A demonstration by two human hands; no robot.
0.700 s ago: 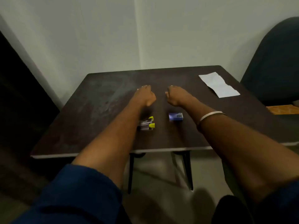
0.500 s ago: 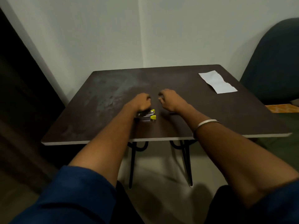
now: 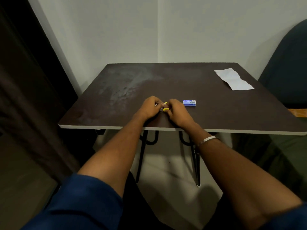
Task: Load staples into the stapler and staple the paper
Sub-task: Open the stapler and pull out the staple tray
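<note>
The stapler (image 3: 164, 107) sits low over the near middle of the worktop (image 3: 182, 83), pinched between both hands, with only small yellow plastic tips and a glint of bare metal showing between the knuckles. The left hand (image 3: 150, 108) is curled closed around the stapler's left end, fingers folded over it. The right hand (image 3: 177, 112) is closed on the stapler's right end, its fingertips bent in toward the yellow parts. Whether the stapler is hinged open cannot be told, since the hands cover most of it.

Just to the right of the stapler, apart from the right hand, lies a small staple box (image 3: 189, 103): a flat blue and white cardboard carton, rectangular, lying on its broad face with its flaps shut, so its contents are hidden.

Well to the right of the stapler and farther back, near the worktop's far right corner, lies the paper (image 3: 233, 78), a white strip with visible fold creases and a ragged edge, lying flat.

The worktop is a dark brown board, matte, with a pale scuffed patch behind and to the left of the stapler, and a light edge band along its near side. A thin pale bangle (image 3: 208, 139) rings the right wrist. Blue fabric sleeves (image 3: 86, 201) cover the upper arms.
</note>
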